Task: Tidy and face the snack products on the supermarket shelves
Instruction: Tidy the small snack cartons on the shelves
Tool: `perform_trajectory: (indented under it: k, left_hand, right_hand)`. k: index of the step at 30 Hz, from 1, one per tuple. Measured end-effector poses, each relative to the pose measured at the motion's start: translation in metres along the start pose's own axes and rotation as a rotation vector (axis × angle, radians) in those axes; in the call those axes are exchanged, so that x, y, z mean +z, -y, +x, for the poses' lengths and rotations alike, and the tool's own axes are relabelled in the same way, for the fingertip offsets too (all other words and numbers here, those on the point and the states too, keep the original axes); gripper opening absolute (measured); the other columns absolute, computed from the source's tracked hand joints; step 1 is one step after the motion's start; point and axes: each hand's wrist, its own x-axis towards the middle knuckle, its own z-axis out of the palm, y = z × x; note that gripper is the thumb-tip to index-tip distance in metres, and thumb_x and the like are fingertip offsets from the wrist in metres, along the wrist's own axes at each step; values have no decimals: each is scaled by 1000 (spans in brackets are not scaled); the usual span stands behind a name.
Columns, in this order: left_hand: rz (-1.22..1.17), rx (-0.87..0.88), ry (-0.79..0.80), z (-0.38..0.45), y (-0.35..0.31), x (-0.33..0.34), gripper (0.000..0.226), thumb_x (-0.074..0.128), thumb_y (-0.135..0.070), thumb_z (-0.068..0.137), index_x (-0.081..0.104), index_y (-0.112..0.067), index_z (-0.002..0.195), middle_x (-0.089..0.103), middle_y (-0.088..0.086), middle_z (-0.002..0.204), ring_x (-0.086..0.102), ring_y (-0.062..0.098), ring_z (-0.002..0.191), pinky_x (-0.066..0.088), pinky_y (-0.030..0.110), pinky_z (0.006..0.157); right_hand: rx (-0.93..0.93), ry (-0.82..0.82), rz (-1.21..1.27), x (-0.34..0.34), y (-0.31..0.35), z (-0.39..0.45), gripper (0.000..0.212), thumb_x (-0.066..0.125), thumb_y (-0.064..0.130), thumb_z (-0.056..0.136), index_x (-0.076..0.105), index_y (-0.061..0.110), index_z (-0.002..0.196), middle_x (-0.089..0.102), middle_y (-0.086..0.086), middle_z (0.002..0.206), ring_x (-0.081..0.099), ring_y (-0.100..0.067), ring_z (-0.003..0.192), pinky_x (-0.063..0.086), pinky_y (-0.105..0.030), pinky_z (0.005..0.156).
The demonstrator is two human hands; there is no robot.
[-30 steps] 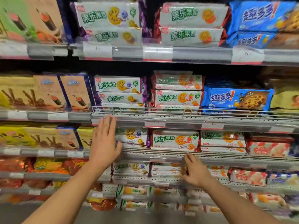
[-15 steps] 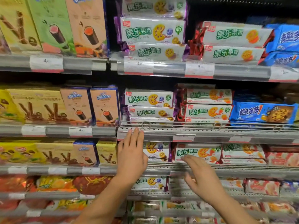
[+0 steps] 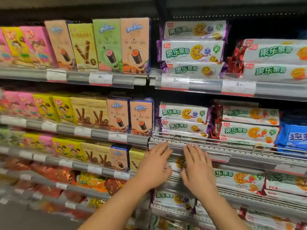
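Fingers: both hands have straight, slightly spread fingers; nothing is gripped or pinched.
Left hand (image 3: 155, 165): it is raised with its back to the camera, and its fingertips reach up to the perforated shelf edge (image 3: 216, 147).
Right hand (image 3: 198, 170): it is just beside the left hand, also with its back to the camera, and its fingertips are near the same edge.
Biscuit pack behind the hands (image 3: 178, 163): a white pack with purple ends, mostly hidden; it shows in the gap between the two hands. If the palms touch it, the view cannot tell.
Purple-ended packs above (image 3: 182, 119): three lie stacked on the shelf over the hands, behind a wire rail (image 3: 207, 141), with the fronts to the aisle.
Red-ended packs (image 3: 249, 123): they are stacked to the right of the purple ones, on the same shelf.
Blue pack (image 3: 294, 136): it lies at the far right of that shelf, cut by the frame.
Upright boxes (image 3: 129, 117): they stand in rows on the left shelves, with wafer-roll pictures.
Price labels (image 3: 237, 87): white tags sit on the shelf fronts.
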Motion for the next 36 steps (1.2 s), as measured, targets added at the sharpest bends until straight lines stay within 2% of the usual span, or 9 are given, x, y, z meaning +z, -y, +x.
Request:
perform_trajectory:
  k: [3, 6, 10, 13, 19, 22, 28, 31, 36]
  left_hand:
    - [-92, -60, -78, -20, 24, -12, 62, 51, -41, 98, 34, -31, 157, 18, -7, 169, 12, 17, 156, 13, 36, 126]
    - [-145, -191, -182, -42, 68, -23, 58, 51, -40, 99, 38, -31, 155, 25, -9, 166, 15, 17, 155, 12, 37, 127]
    - [-232, -365, -304, -68, 146, -31, 55, 50, -46, 98, 47, -28, 149, 36, -6, 162, 27, 19, 152, 24, 45, 124]
    - [-254, -415, -353, -76, 197, -32, 52, 57, -37, 99, 50, -23, 147, 38, -1, 161, 29, 21, 150, 28, 48, 122]
    - [-190, -200, -292, -71, 261, -33, 69, 43, -46, 93, 36, -22, 156, 14, -4, 170, 4, 13, 156, 8, 40, 125]
    - [-137, -168, -273, -64, 288, -22, 74, 42, -44, 90, 28, -23, 160, -1, -7, 171, -2, 18, 158, 13, 51, 127]
    - [16, -115, -251, -62, 308, -9, 81, 36, -39, 89, 15, -14, 163, -3, 9, 172, 0, 34, 158, 19, 64, 122]
    - [108, -132, -208, -59, 312, -5, 92, 50, -39, 90, 0, -15, 164, -13, 11, 171, -5, 36, 157, 16, 63, 123]
    - [118, -3, -302, -61, 321, 2, 102, 69, -31, 84, 8, -8, 163, -1, 18, 170, 2, 40, 157, 20, 67, 120]
  right_hand:
    - [30, -92, -2, 4, 4, 5, 72, 56, 35, 79, 52, 6, 144, 55, -11, 143, 48, -33, 133, 43, -56, 107]
    - [46, -136, -5, 6, 12, 7, 72, 41, 41, 81, 53, 7, 143, 54, -12, 138, 47, -35, 130, 43, -57, 103]
    - [120, -146, -43, 9, 22, 13, 72, 44, 49, 80, 57, 10, 139, 54, -14, 134, 47, -37, 127, 45, -58, 99]
    - [209, -168, -64, 14, 36, 16, 70, 45, 50, 80, 58, 11, 136, 54, -13, 133, 46, -37, 127, 46, -57, 98]
    - [452, -303, 96, 22, 73, 34, 67, 45, 48, 81, 61, 2, 128, 54, -20, 127, 46, -39, 120, 48, -54, 94]
    - [531, -332, 123, 27, 86, 40, 68, 47, 48, 81, 57, 3, 131, 51, -19, 134, 43, -37, 125, 51, -53, 92]
    - [628, -268, 178, 34, 125, 22, 76, 46, 48, 85, 42, 6, 148, 44, -16, 152, 42, -34, 139, 41, -50, 109]
    - [602, -242, 230, 51, 170, 11, 64, 46, 40, 87, 49, 9, 143, 51, -10, 147, 47, -28, 136, 41, -43, 110]
    - [440, -6, 218, 85, 224, 19, 62, 43, 42, 89, 53, 16, 144, 47, 1, 151, 44, -18, 138, 43, -40, 112]
